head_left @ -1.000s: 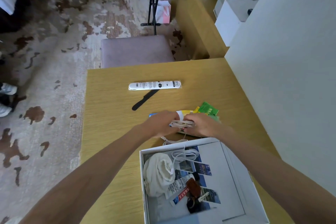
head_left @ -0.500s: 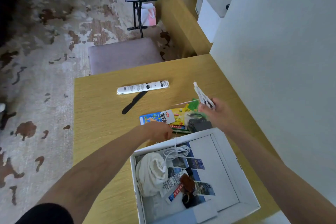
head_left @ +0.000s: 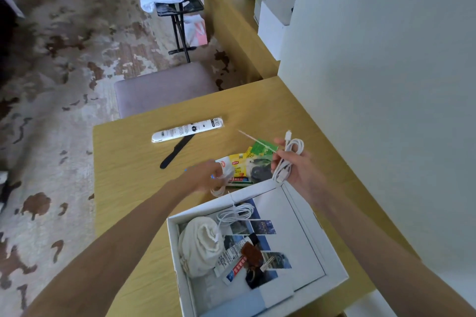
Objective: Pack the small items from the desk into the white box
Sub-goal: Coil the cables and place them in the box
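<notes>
View from a head camera looking down at a wooden bench (head_left: 128, 175) with an open white box (head_left: 322, 239) at its near edge. The right hand (head_left: 296, 167) is raised above the box's far right corner, its grip clamped round a bundled white cable (head_left: 289, 154). The bundle's long axis runs from near the box rim up and away from the person, with one plug end pointing up above the fingers. A thin tie (head_left: 255, 139) sticks out from the fingers, slanting up and to the left. The left hand (head_left: 203, 177) is low over the bench just beyond the box, fingers curled down over a small white loop (head_left: 217, 190); whether its grip is closed on the loop cannot be told. Between the hands lies a pile of packets (head_left: 242, 165). Farther back, a white stick pack (head_left: 188, 130) lies roughly left to right, with a black strip (head_left: 177, 150) lying aslant beside it. In the box are a cloth pouch (head_left: 201, 244), a second cable (head_left: 234, 213), a tube (head_left: 231, 262) and a brown key fob (head_left: 251, 252). A second ago both hands met on the bundle over the packets; now they are apart and only the right hand holds it.
</notes>
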`<state>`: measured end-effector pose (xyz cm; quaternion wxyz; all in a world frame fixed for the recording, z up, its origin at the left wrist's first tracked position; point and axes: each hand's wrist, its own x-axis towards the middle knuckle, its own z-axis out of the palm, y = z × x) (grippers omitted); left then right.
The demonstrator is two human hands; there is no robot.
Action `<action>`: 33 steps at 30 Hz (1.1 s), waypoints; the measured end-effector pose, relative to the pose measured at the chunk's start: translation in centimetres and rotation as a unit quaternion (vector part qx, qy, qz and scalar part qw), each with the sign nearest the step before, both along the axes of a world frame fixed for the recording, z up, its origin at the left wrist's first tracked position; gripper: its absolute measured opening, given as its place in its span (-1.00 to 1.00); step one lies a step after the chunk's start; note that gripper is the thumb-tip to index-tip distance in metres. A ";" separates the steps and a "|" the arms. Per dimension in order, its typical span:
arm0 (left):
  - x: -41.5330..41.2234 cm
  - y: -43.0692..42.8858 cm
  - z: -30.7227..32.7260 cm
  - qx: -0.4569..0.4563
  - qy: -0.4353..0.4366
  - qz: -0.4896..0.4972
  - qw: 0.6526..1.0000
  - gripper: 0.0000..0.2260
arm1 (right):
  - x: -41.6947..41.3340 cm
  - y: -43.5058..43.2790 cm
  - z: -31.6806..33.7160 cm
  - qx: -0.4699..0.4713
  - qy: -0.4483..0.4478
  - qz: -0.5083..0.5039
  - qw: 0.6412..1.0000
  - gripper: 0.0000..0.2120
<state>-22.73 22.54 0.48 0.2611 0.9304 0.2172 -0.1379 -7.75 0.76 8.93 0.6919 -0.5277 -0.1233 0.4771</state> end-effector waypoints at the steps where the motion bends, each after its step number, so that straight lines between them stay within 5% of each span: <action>1: -0.4 0.1 0.8 -0.033 -0.042 0.054 0.997 -0.83 | -0.1 -0.1 0.0 -0.002 0.006 0.006 1.000 -0.75; 3: -1.1 0.1 2.6 -0.136 -0.125 0.165 0.969 -0.83 | -0.2 -0.3 0.1 0.000 0.014 0.021 1.000 -0.76; 8: -3.0 -3.2 7.9 -0.340 -0.318 0.371 0.803 -0.71 | -0.6 -0.1 1.2 0.023 0.098 0.042 0.994 -0.78; 13: -3.5 -9.9 10.1 -0.530 -0.340 0.421 0.654 -0.81 | -1.1 0.1 2.1 0.025 0.175 0.080 0.981 -0.83; 16: -3.5 -13.8 10.7 -0.580 -0.363 0.452 0.572 -0.79 | -1.8 0.2 1.9 -0.010 0.106 0.087 0.991 -0.83; 20: -3.1 -17.0 11.0 -0.519 -0.367 0.475 0.608 -0.85 | -2.6 -1.0 1.5 -0.039 -0.101 0.158 0.982 -0.82; 23: -3.3 -18.2 11.1 -0.447 -0.414 0.492 0.622 -0.81 | -3.5 -1.5 1.3 -0.024 -0.161 0.231 0.959 -0.69; 33: -6.4 -17.0 11.7 -0.349 -0.465 0.514 0.631 -0.83 | -5.5 -0.5 2.0 -0.014 -0.084 0.304 0.949 -0.91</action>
